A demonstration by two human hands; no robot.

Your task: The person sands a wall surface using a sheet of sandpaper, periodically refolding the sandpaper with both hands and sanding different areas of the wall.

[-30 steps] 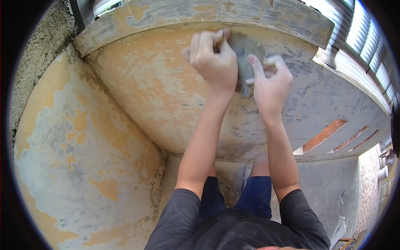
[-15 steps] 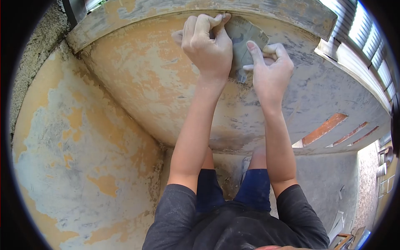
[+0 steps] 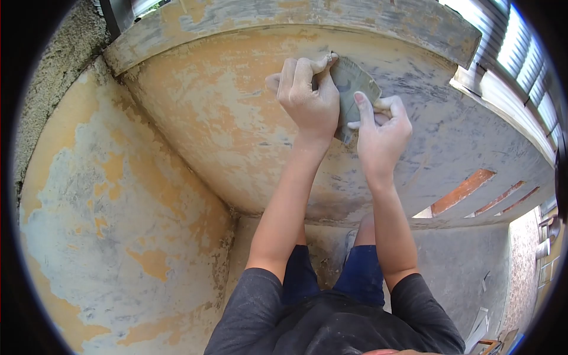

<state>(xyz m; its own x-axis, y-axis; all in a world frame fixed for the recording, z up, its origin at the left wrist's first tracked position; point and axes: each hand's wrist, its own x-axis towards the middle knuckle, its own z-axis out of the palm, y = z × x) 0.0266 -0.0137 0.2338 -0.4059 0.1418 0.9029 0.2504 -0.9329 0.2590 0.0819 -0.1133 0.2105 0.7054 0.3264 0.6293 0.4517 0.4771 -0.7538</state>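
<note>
A thin grey-green sheet (image 3: 350, 89) with faint dark print, which looks like sandpaper, lies close against the patchy wall (image 3: 213, 112). My left hand (image 3: 310, 97) pinches its upper left edge between thumb and curled fingers. At the lower right edge, my right hand (image 3: 383, 127) holds it with the thumb raised and the other fingers bent. Pale dust coats both hands. The side of the sheet that faces the wall is hidden.
A protruding ledge (image 3: 284, 16) runs along the top of the wall. On the left a second peeling wall (image 3: 118, 225) meets it at a corner. Slanted openings (image 3: 461, 192) cut through the wall at right. Debris lies on the concrete floor (image 3: 455, 254).
Both hands and the sheet have moved down the wall, away from the ledge. The view has shifted slightly. Both hands keep their hold on the sheet.
</note>
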